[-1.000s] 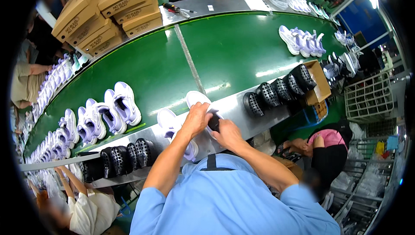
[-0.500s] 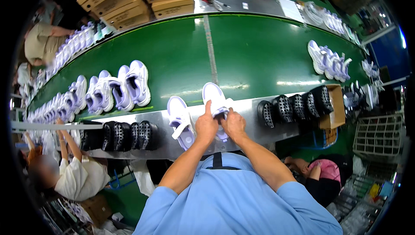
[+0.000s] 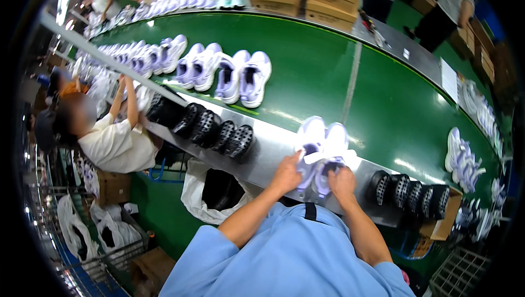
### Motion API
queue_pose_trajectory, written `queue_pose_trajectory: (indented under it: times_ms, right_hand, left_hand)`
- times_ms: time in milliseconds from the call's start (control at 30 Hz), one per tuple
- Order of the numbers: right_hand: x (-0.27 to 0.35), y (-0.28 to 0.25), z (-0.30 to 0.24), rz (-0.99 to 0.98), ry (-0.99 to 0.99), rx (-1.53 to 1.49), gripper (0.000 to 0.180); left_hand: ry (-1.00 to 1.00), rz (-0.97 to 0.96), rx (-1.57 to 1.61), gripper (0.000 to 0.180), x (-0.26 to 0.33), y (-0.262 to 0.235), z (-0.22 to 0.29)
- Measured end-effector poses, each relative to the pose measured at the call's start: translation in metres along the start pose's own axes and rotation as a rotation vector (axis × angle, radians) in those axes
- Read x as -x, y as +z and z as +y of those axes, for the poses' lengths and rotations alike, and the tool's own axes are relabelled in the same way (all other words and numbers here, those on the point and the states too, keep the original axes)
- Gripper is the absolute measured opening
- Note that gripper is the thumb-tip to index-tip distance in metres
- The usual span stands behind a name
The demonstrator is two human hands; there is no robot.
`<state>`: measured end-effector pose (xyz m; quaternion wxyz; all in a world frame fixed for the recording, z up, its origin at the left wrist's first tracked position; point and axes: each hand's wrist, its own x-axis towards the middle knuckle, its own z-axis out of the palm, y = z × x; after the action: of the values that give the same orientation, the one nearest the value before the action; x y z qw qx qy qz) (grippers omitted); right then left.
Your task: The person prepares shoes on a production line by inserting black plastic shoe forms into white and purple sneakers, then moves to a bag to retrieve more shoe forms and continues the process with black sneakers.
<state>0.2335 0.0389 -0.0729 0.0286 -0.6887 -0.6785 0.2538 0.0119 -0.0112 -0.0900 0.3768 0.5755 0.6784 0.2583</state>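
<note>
Two white and lavender sneakers stand side by side, toes pointing away, at the edge of the metal ledge in front of me. My left hand (image 3: 287, 174) is closed on the heel collar of the left sneaker (image 3: 310, 134). The fingers of my right hand (image 3: 343, 183) are closed on the collar of the right sneaker (image 3: 336, 137), with some fingertips hidden in its opening. A white strap lies across the tops of the pair, loose at its right end.
Sneakers stand in a row (image 3: 256, 78) on the green conveyor belt (image 3: 306, 67) at left, with more (image 3: 465, 160) at far right. Black perforated shoe forms (image 3: 239, 141) line the metal ledge (image 3: 273, 160) on both sides. A co-worker (image 3: 117, 146) sits left. Cartons (image 3: 328, 10) are stacked behind.
The view has swung left. My left hand has moved from the right sneaker to the left one, and the two sneakers now stand closer together. My right hand stays on the right sneaker.
</note>
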Motion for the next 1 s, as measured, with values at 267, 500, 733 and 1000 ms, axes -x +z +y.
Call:
queue_pose_trajectory:
  times_ms: [267,500,733,1000]
  right_hand:
    - [0.073,-0.099,-0.003,-0.307,-0.033,0.029,0.05]
    - [0.09,-0.084,-0.103,-0.547,0.116,-0.544,0.027]
    - [0.087,-0.071,-0.148,-0.539,-0.071,-0.466,0.03]
    - [0.068,-0.016,-0.204,-0.483,0.187,-1.416,0.047]
  left_hand:
    - [0.171,0.435,-0.336,0.007,0.061,-0.147,-0.01]
    - [-0.168,0.891,-0.707,0.051,0.061,-0.299,-0.16]
    - [-0.185,0.763,-0.65,0.044,0.062,-0.326,-0.151]
    - [0.471,0.39,-0.19,0.047,0.079,-0.194,0.032]
